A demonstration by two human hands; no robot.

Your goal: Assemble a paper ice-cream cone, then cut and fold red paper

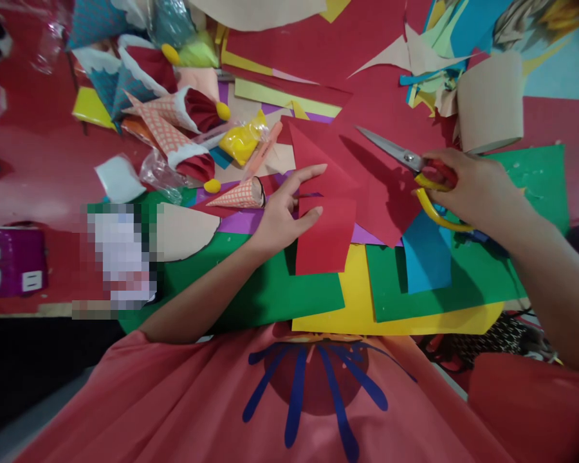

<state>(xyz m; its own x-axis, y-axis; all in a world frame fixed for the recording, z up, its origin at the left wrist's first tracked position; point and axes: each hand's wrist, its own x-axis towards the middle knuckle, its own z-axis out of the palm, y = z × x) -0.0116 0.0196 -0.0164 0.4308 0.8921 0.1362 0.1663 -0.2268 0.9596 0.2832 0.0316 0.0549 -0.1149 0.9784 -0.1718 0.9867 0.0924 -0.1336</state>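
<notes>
A: Where are the scissors [388, 146]?
B: Right of centre in the frame, in the right hand [482, 190]. Its fingers are clamped on the yellow-and-red handles, and the blades point to the upper left over the red sheets [367, 193].
A: And the left hand [284, 212]?
B: Mid-frame, thumb and forefinger spread apart. The thumb lies over the red piece [325, 241], the forefinger over the sheets just above it. I can't tell how hard they press.
A: What's around them?
B: Just left of that hand, a checked cone [238, 195]. Lower right of centre, a blue piece [427, 257] on a green sheet [482, 276], which overlaps a yellow sheet [357, 283].
A: Further off?
B: Finished-looking hats, white-trimmed, at upper left [157, 125]; a beige roll [492, 103] at upper right, beside paper scraps [424, 54].
</notes>
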